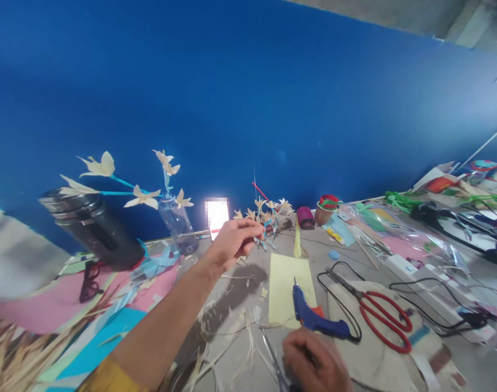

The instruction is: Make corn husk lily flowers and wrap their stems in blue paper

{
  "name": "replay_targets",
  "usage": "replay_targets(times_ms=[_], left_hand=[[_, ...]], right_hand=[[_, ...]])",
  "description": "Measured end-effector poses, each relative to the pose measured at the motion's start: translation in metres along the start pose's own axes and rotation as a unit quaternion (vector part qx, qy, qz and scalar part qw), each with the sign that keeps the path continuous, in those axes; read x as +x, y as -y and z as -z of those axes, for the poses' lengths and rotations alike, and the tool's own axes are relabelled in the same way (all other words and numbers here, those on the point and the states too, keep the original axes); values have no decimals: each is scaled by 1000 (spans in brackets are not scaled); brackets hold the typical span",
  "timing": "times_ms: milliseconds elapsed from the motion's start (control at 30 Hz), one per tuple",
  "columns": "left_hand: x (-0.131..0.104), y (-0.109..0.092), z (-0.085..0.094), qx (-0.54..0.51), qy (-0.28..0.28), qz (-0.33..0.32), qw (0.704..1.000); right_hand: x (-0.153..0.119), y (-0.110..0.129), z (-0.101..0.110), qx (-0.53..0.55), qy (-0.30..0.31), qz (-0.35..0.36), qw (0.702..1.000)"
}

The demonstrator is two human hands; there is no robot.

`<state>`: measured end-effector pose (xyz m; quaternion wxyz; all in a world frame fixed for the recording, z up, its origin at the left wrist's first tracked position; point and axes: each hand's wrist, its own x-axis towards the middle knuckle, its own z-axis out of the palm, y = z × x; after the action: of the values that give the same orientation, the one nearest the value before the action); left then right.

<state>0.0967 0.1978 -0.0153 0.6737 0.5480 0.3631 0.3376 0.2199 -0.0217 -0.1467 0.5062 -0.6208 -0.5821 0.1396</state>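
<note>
My left hand [242,238] reaches over the table with thumb and fingers pinched together at a cluster of small cream flowers [273,209] with blue stems. What lies between its fingertips is too small to make out. Near the front edge of the view, my right hand [314,362] rests with curled fingers, slightly blurred, beside a metal pair of scissors [273,354]. Whether it holds anything is hidden. Just beyond it lies a blue glue gun [320,321], partly on a yellow paper sheet [287,272].
At the left stand a dark flask [101,228] and a clear bottle [177,226] with cream flowers. A lit phone [218,215] leans near the blue wall. Red-handled scissors [385,321], cables and a white power strip [428,294] lie at the right.
</note>
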Motion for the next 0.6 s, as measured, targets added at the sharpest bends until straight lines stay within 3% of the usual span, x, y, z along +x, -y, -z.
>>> replay_targets(times_ms=[133,267,400,600], left_hand=[[-68,7,-1,27,48,57,997],[-108,24,1,87,67,101,989],[-122,42,8,83,96,144,981],[-124,53,17,42,135,177,974]], right_hand=[[45,38,23,114,48,-101,987],[68,55,13,223,84,-124,963],[66,56,-1,236,128,-133,954],[64,56,-4,194,169,-138,956]])
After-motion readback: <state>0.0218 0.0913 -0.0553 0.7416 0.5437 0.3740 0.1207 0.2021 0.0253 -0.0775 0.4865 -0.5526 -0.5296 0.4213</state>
